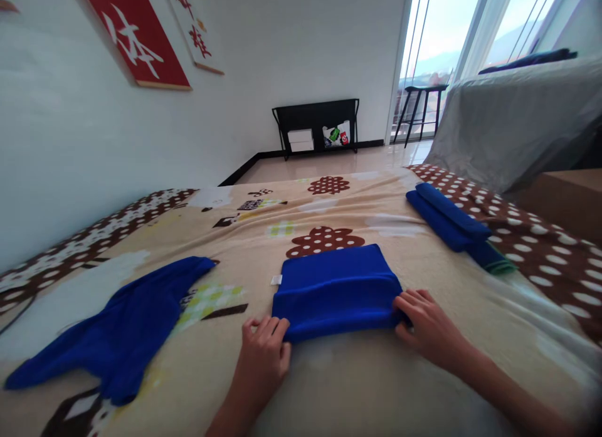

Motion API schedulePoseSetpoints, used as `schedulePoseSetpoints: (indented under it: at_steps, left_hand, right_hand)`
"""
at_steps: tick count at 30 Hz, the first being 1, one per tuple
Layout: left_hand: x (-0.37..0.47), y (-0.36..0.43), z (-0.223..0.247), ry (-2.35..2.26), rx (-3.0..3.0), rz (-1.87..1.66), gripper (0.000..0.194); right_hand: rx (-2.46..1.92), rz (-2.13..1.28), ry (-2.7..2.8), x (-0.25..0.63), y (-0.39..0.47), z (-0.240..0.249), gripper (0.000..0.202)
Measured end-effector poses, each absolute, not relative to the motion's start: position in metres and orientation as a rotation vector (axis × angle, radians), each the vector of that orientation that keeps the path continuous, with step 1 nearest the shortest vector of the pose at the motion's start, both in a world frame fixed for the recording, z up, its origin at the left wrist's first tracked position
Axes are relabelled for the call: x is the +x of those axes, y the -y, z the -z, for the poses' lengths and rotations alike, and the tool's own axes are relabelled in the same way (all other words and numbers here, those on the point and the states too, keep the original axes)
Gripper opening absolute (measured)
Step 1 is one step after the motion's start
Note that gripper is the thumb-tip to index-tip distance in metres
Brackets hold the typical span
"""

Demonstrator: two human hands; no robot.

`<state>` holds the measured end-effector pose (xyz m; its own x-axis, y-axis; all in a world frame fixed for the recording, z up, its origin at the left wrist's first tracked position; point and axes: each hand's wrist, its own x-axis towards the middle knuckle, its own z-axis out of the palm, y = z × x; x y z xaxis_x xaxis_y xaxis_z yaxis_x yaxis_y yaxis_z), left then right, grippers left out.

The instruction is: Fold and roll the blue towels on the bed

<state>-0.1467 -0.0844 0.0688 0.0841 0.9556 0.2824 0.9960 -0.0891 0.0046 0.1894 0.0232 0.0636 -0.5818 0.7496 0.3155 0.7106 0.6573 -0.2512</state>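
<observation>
In front of me a blue cloth (336, 293), folded into a rectangle, lies on the patterned blanket (338, 387). A small white tag sticks out at its left edge. My left hand (266, 346) pinches the near left corner. At the near right corner my right hand (423, 321) grips the same cloth between thumb and fingers. Off to the left lies another blue cloth (136, 318), loose and crumpled. On the right are folded blue cloths (446, 217), with a green-edged piece showing at their lower end.
Beyond the blanket, a black rack (316, 117) holding white boxes stands against the wall. A black stool (423, 105) is by the window. At right, a sheet-covered piece of furniture (527, 111) stands behind a brown box (564, 199). Red and white scrolls hang at left.
</observation>
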Motion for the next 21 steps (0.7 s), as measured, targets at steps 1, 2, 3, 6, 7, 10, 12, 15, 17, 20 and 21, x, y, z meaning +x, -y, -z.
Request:
schedulePoseSetpoints:
  at_steps: [1,2,3,6,7,10,12,15,17,20,21]
  left_hand:
    - [-0.148,0.086,-0.072,2.037,-2.205,0.259,0.030]
    - [-0.148,0.088,-0.074,2.080,-2.234,0.200,0.031]
    - [-0.147,0.091,-0.074,2.107,-2.235,0.154,0.032]
    - [-0.123,0.097,-0.068,2.062,-2.066,0.187,0.040]
    - [-0.110,0.096,-0.065,1.997,-2.027,0.248,0.043]
    - [-0.072,0.088,-0.059,1.716,-2.163,0.405,0.052]
    - [-0.070,0.083,-0.054,1.589,-2.289,0.398,0.052]
    - [-0.105,0.088,-0.045,1.677,-2.200,0.356,0.051]
    - [-0.130,0.096,-0.042,1.758,-2.061,0.382,0.048]
    - [-0.125,0.098,-0.047,1.748,-1.991,0.412,0.046]
    - [-0.114,0.096,-0.050,1.713,-2.044,0.417,0.048]
  right_hand:
    - [-1.164,-0.176,2.504,0.191,-0.022,-0.067,0.013]
    - [-1.174,-0.185,2.521,0.193,-0.019,-0.069,0.013]
    - [-1.181,-0.151,2.532,0.193,-0.014,-0.068,0.014]
    - [-1.204,0.144,2.486,0.177,0.005,-0.058,0.020]
    - [-1.177,0.235,2.449,0.167,0.012,-0.054,0.026]
    - [-0.930,0.225,2.476,0.139,0.024,-0.046,0.044]
    - [-0.801,0.119,2.579,0.137,0.019,-0.042,0.046]
    - [-0.933,0.109,2.623,0.166,0.000,-0.038,0.055]
    - [-1.062,0.155,2.560,0.183,-0.008,-0.037,0.056]
    - [-1.081,0.136,2.455,0.170,0.001,-0.041,0.039]
    - [-1.038,0.084,2.457,0.157,0.007,-0.044,0.036]
